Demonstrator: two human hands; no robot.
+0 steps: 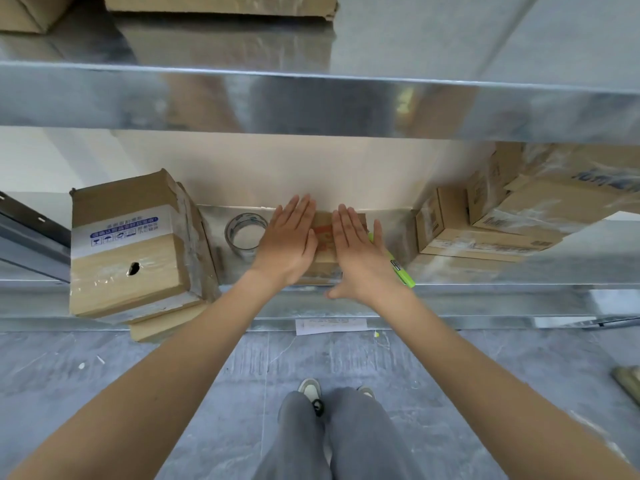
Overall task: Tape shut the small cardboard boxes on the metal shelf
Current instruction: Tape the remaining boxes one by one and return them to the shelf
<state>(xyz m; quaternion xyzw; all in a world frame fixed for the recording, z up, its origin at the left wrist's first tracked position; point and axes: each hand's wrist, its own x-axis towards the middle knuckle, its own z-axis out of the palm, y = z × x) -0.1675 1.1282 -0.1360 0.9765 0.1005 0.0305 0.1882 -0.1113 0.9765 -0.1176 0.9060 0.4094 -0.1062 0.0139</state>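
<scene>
Your left hand point(289, 239) and right hand point(360, 252) press flat, fingers straight, on the small box point(323, 237). Tape roll point(244, 233) sits just left (green marker point(401, 270) right).

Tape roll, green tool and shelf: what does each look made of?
Tape roll: clear glossy plastic film, since the shelf shows through it. Green tool: smooth bright plastic casing, probably a utility knife. Shelf: bare sheet metal, likely galvanised steel, shiny with blurred reflections of the boxes.

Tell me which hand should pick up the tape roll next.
Left, probably. The left hand lies flat on the small box right beside the tape roll. The right hand presses the box's far side, by the green marker.
</scene>
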